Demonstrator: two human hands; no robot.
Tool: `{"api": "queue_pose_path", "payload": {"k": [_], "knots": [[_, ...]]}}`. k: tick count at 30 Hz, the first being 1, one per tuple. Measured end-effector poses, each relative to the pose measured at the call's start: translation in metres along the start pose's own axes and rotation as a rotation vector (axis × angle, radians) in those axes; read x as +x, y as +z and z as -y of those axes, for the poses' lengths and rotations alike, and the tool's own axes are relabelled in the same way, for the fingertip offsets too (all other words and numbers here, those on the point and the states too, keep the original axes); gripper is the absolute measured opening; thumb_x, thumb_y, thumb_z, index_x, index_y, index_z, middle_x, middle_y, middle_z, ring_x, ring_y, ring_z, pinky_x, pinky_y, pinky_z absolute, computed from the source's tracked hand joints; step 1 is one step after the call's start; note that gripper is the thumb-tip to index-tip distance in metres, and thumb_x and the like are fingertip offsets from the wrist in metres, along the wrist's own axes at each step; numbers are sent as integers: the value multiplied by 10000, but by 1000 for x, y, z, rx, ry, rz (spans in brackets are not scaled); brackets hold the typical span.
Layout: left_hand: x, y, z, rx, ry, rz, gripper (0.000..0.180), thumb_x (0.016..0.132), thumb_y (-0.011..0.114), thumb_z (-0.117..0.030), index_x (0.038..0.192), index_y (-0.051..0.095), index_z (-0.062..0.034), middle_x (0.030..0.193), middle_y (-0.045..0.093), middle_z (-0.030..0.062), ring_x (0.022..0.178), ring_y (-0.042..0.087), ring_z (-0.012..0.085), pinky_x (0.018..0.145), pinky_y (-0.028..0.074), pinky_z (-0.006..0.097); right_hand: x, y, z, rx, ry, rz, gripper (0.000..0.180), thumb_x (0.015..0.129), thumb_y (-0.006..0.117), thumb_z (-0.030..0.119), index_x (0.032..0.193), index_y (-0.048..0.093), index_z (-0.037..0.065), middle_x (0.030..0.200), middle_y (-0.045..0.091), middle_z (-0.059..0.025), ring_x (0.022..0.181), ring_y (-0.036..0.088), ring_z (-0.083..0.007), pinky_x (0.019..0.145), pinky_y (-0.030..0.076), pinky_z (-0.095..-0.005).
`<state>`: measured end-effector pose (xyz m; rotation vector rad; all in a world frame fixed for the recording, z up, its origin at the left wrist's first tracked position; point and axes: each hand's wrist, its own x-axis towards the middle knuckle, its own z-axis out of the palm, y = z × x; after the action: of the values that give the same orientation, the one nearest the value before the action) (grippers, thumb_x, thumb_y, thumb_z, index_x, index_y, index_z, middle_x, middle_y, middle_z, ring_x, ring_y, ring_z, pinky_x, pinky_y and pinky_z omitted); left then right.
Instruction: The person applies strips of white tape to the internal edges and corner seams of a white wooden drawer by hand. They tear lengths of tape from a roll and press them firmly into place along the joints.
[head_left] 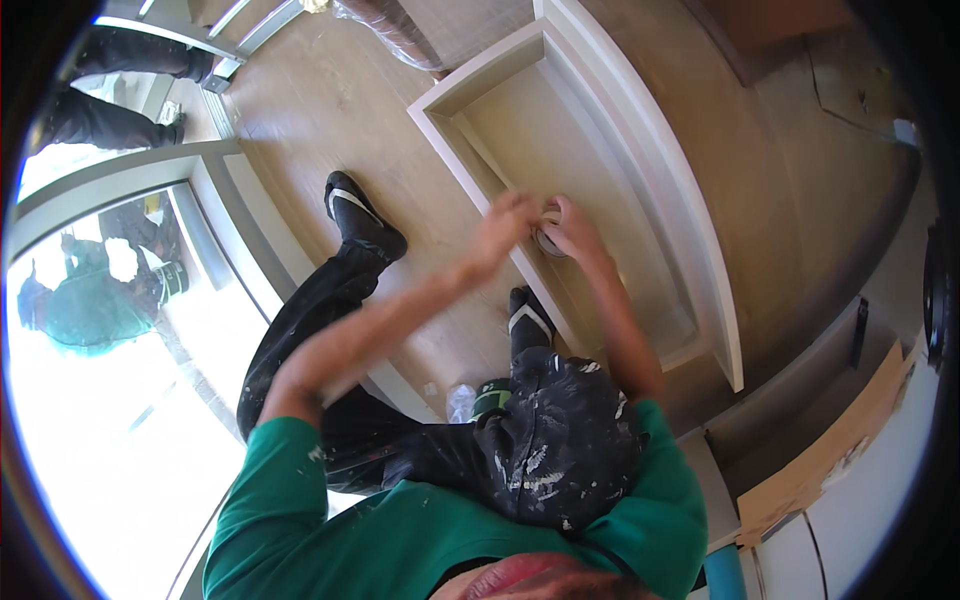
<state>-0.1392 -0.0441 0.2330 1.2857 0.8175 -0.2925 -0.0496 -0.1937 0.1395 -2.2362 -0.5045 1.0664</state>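
Observation:
A roll of tape (549, 236), pale and ring-shaped, is in my right hand (577, 232), whose fingers curl over its edge. Close against it on the left is my left hand (509, 221), with bent fingers drawn together near the roll. What sits between those fingertips is too small and blurred to make out. Both hands are over the near side wall of a long, shallow, light-coloured box frame (725, 340), which has raised sides and a flat beige inner panel.
The frame lies on a wood-look floor (300, 120). A glazed door (215, 190) stands left, another person's dark-trousered legs (130, 55) beyond it. A green tin (491, 398) is beside my knee. Torn cardboard (810, 465) is at lower right, a plastic-wrapped item (390, 30) at the top.

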Motion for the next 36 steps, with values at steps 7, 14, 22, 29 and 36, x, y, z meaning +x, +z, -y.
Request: {"api": "queue_pose_path", "payload": {"k": [7, 14, 22, 29, 36], "knots": [[144, -132, -72, 1592, 524, 352, 307, 801, 569, 13, 1086, 679, -21, 1059, 690, 213, 1001, 669, 391, 818, 552, 487, -13, 3, 21, 11, -113, 11, 474, 878, 696, 274, 1277, 584, 42, 1173, 671, -227, 1095, 637, -396, 918, 508, -455], [221, -132, -53, 1782, 248, 453, 260, 770, 563, 32, 993, 697, 22, 983, 701, 249, 920, 681, 432, 815, 541, 481, -26, -5, 50, 58, -156, -85, 374, 907, 621, 183, 1261, 613, 63, 1130, 675, -243, 1037, 658, -392, 883, 522, -473], [238, -126, -63, 1622, 199, 610, 209, 862, 508, -87, 960, 677, -15, 920, 693, 192, 842, 650, 320, 791, 505, 425, -47, -35, 87, -78, -200, -197, 326, 934, 599, 180, 1241, 672, 98, 940, 691, -224, 875, 674, -389, 796, 546, -472], [230, -130, -73, 1093, -244, 381, 247, 974, 426, -230, 1142, 549, -98, 958, 570, 40, 939, 548, 153, 888, 462, 312, -33, -3, 56, -171, -192, -165, 247, 918, 546, 140, 1094, 707, 76, 897, 661, -230, 829, 665, -400, 718, 542, -511], [220, -123, -80, 1013, -277, 339, 264, 991, 430, -310, 1153, 529, -127, 1048, 535, 10, 1007, 516, 138, 942, 467, 330, -11, 23, 19, -207, -125, -45, 211, 814, 570, 113, 940, 731, 58, 855, 697, -242, 812, 690, -411, 682, 553, -516]]}}
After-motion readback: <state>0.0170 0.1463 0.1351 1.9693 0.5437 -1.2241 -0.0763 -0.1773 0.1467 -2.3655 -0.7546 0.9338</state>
